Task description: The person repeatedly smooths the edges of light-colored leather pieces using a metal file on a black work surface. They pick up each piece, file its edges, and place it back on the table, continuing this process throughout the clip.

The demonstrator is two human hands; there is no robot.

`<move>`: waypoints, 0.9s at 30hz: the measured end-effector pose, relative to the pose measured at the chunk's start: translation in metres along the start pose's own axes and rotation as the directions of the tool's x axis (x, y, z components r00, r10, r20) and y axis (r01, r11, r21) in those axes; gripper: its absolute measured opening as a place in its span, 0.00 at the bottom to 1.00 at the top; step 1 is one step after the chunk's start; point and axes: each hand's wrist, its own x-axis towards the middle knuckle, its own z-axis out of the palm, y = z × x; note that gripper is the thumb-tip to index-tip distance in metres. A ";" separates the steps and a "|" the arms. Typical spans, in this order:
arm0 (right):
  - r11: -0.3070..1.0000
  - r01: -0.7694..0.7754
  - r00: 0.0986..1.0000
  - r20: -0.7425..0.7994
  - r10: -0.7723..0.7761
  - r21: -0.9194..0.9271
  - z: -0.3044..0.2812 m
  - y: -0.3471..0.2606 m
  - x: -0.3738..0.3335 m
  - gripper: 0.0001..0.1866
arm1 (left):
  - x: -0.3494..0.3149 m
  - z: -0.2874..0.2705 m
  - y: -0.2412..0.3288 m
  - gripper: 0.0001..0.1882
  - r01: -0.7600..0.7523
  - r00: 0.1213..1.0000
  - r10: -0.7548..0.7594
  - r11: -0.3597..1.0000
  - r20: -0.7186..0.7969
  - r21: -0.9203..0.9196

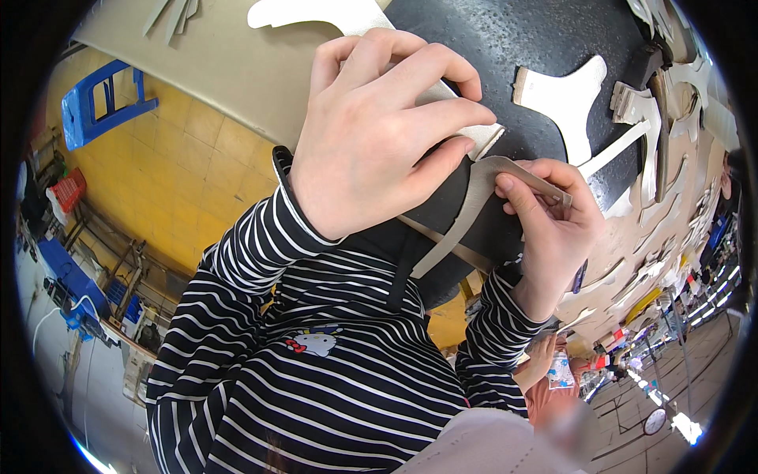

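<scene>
Taupe strip in the right hand, pale piece under the left

We list first the taupe strip (pixel 466 213), a long, narrow, bent length. One end lies in the right hand (pixel 557 217); from there it arches over near the left thumb and runs down toward the wearer's striped top (pixel 339 379). The right hand's thumb and fingers are closed in a pinch on this end.

We enter next the pale piece (pixel 487 141), with a brownish end edge, at the left hand (pixel 379 130). The left fingers are spread and bent, thumb and forefinger slightly parted, with the piece showing between them. We cannot tell whether they grip it or merely rest on it.

Surroundings, as we find them:
- Black speckled surface (pixel 493 59), beyond the hands.
- White forked piece (pixel 564 95), lying on that surface, right of the left hand and apart from it.
- Stack of pale pieces (pixel 634 105), farther right.
- White curved piece (pixel 308 12), at the upper edge, above the left hand.
- Beige tabletop (pixel 229 71), upper left, bearing narrow slips (pixel 177 20).
- Blue plastic stool (pixel 110 103), on the yellow floor (pixel 197 170).
- Wall clock (pixel 654 421), lower right.
- Another person in pinkish clothing (pixel 545 399), lower right.
</scene>
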 end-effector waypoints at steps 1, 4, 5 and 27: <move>1.000 0.007 1.000 0.001 -0.007 0.008 0.000 0.000 0.000 0.11 | 0.000 0.000 0.000 0.14 -0.001 1.000 0.001 1.000 -0.001 0.004; 1.000 0.005 1.000 -0.006 -0.005 0.027 0.002 0.001 0.000 0.11 | 0.000 0.000 0.000 0.14 -0.007 1.000 0.007 1.000 -0.003 0.008; 1.000 -0.003 1.000 -0.009 0.003 0.025 0.002 0.001 0.000 0.11 | 0.000 0.000 0.000 0.14 -0.002 1.000 0.002 1.000 0.001 0.002; 0.993 0.069 0.995 -0.068 -0.075 -0.093 0.010 0.002 -0.003 0.09 | 0.000 -0.004 0.000 0.16 -0.007 1.000 0.007 1.000 0.029 0.015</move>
